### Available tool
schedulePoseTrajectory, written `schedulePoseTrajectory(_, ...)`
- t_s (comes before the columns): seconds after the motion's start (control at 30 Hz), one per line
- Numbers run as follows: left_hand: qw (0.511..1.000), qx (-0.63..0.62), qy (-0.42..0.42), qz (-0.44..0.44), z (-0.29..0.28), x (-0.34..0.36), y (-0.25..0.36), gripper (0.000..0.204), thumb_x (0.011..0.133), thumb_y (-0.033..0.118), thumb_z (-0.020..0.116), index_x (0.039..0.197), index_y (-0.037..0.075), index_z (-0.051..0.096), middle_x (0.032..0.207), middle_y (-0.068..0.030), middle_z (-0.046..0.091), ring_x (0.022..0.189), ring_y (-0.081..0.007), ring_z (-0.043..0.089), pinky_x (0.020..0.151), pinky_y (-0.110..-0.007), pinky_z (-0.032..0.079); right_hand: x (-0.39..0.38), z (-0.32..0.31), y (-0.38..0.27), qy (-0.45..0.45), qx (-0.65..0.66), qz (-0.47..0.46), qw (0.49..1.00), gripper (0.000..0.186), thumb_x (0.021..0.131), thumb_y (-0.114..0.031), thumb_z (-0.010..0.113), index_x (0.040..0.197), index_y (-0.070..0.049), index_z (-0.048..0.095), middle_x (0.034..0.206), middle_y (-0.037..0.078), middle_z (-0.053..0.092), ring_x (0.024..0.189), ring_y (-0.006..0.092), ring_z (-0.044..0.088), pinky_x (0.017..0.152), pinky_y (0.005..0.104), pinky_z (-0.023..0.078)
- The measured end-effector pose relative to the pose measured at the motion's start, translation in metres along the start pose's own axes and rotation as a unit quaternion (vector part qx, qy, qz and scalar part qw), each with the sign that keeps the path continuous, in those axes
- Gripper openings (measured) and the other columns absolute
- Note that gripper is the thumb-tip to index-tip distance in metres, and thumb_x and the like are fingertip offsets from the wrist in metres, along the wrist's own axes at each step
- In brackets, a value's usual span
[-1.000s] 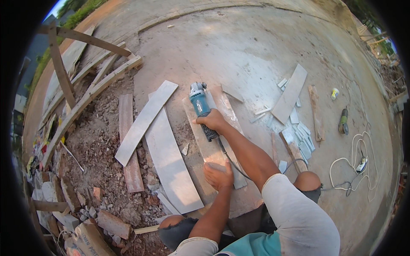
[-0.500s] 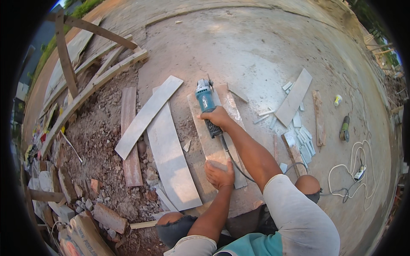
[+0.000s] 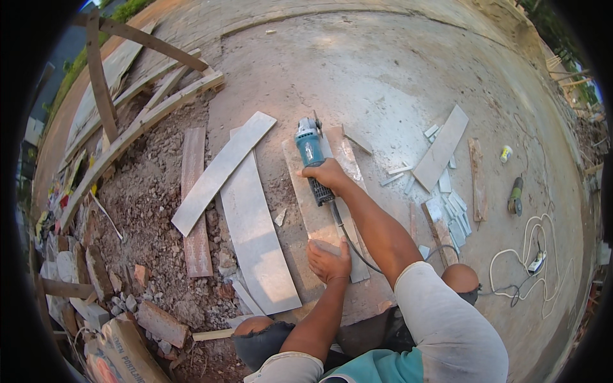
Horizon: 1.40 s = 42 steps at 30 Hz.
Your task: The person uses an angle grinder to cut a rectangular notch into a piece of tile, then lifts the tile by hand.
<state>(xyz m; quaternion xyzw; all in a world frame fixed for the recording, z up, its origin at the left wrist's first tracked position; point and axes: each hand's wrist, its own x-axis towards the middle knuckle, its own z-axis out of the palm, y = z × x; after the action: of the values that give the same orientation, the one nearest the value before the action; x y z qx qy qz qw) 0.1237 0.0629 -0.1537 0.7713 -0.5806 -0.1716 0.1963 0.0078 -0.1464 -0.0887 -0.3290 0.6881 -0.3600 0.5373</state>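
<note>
My right hand [image 3: 325, 175] is wrapped round the body of a blue-and-black angle grinder [image 3: 310, 150]. The grinder's metal head points away from me, over the far part of a long pale tile strip [image 3: 306, 203]. From its rear a dark cord [image 3: 355, 245] runs back under my right forearm. My left hand [image 3: 329, 260] lies on the near end of the tile strip, fingers stretched out, with nothing held. Where the disc meets the tile is too small to make out.
Left of me, more tile strips [image 3: 255, 233] lie beside a reddish plank [image 3: 196, 210] on rubble. Cut tile pieces [image 3: 456, 217] are piled at right. Beyond them are a green grinder [image 3: 515, 196] and a coiled white cable [image 3: 495, 271]. A wooden frame [image 3: 143, 121] stands far left.
</note>
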Motion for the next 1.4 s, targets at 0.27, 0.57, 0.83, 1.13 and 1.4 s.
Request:
schedulePoseTrajectory(0.27,1.0,0.001,0.004,0.008,0.001,0.0,-0.002,0.097,0.079,0.056,0.069,0.143,-0.005,0.028,0.14,-0.0237,0.04,0.133,-0.0384,0.036,0.11,-0.049,0.029,-0.004,0.0,-0.005,-0.006,0.012,0.0,1.0,0.047,0.067,-0.03,0.086,0.09,0.004,0.064,0.084,0.011,0.064,0.068,0.0189,0.061,0.06,0.0323,0.049)
schedulePoseTrajectory(0.57,1.0,0.001,0.001,0.008,0.001,0.0,-0.002,0.096,0.079,0.056,0.069,0.142,-0.005,0.029,0.14,-0.0238,0.039,0.133,-0.0383,0.036,0.109,-0.049,0.029,-0.003,-0.001,-0.004,-0.008,0.005,0.005,1.0,0.056,0.064,-0.034,0.086,0.092,0.01,0.067,0.089,0.017,0.069,0.075,0.0228,0.067,0.067,0.0337,0.051)
schedulePoseTrajectory(0.83,1.0,-0.003,0.007,0.012,0.001,0.0,-0.002,0.096,0.078,0.054,0.07,0.142,-0.004,0.029,0.14,-0.0233,0.04,0.133,-0.0386,0.037,0.109,-0.049,0.029,-0.009,-0.001,-0.005,-0.017,0.007,0.013,1.0,0.053,0.067,-0.031,0.086,0.094,0.008,0.063,0.086,0.013,0.064,0.069,0.0201,0.062,0.061,0.0332,0.049)
schedulePoseTrajectory(1.13,1.0,-0.008,-0.005,0.01,0.0,0.0,-0.002,0.096,0.079,0.054,0.07,0.143,-0.004,0.028,0.14,-0.0233,0.039,0.134,-0.0391,0.035,0.109,-0.049,0.028,-0.014,-0.002,-0.003,-0.012,0.004,0.022,1.0,0.056,0.065,-0.031,0.086,0.095,0.012,0.066,0.09,0.017,0.068,0.075,0.0232,0.066,0.066,0.0342,0.051)
schedulePoseTrajectory(1.4,1.0,-0.022,-0.012,0.009,-0.001,0.0,-0.002,0.097,0.078,0.054,0.07,0.143,-0.005,0.028,0.141,-0.0241,0.038,0.134,-0.0391,0.034,0.11,-0.049,0.027,-0.021,-0.001,-0.004,-0.01,0.029,0.028,0.999,0.052,0.065,-0.029,0.086,0.092,0.011,0.066,0.087,0.015,0.067,0.071,0.0215,0.065,0.063,0.0346,0.05)
